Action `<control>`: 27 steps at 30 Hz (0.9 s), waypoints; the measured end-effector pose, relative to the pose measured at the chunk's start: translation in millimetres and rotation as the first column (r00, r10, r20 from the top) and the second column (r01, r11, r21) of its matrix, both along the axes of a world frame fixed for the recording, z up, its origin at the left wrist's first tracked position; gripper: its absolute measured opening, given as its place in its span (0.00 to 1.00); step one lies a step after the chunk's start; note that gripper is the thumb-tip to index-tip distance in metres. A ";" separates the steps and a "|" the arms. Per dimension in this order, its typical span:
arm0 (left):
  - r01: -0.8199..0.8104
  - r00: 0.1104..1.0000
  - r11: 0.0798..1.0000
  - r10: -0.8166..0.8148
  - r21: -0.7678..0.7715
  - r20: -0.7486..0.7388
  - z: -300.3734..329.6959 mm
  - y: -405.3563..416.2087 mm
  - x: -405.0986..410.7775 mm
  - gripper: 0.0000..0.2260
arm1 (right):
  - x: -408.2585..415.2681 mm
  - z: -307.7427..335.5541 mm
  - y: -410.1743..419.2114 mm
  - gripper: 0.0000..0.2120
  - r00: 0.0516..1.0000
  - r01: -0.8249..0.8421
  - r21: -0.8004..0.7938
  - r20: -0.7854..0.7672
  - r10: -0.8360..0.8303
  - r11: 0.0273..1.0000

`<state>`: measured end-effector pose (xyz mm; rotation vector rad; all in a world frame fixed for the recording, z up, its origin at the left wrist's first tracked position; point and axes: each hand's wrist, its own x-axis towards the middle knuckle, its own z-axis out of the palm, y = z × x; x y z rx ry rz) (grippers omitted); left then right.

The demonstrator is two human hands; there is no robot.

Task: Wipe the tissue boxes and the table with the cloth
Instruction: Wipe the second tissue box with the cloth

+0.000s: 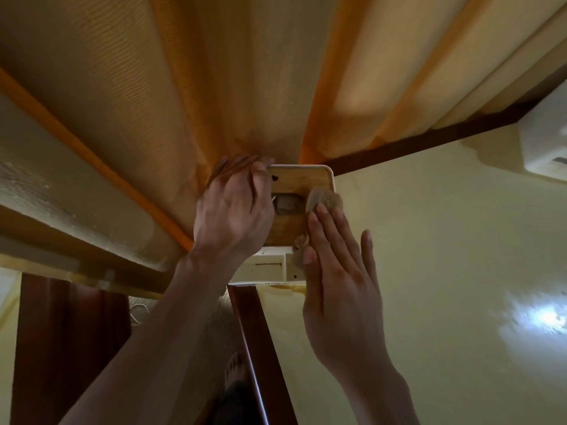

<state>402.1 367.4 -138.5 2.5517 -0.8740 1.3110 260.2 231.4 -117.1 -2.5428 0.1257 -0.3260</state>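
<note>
The box (pixel 302 191), wooden-topped, stands at the table's (pixel 429 271) far edge by the curtain (pixel 245 87). The right hand (pixel 340 289), fingers straight, presses the cloth (pixel 323 200) on its lid; the left hand (pixel 236 207) grips its far-left corner. Box-wiping is underway; next likely sweeps the cloth leftward across the lid.

Orange curtain (pixel 245 72) hangs in folds behind — dark wooden trim (pixel 429 139), a bright light reflection (pixel 546 317) at right.
</note>
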 end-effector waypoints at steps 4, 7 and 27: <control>-0.005 1.000 1.000 0.005 0.003 -0.027 0.1 -2.7 -1.5 0.08 | -13.3 -0.2 4.5 0.23 1.000 0.017 0.018 0.005 -0.017 1.000; 0.001 0.996 1.000 -0.001 -0.001 -0.087 -4.7 -3.1 -2.3 0.11 | -7.4 0.7 0.0 0.23 1.000 0.005 0.023 0.007 -0.005 1.000; 0.012 1.000 1.000 -0.012 -0.021 -0.017 -1.5 -1.0 -1.8 0.08 | 5.4 6.7 -8.2 0.22 0.999 -0.029 0.031 -0.014 0.029 0.999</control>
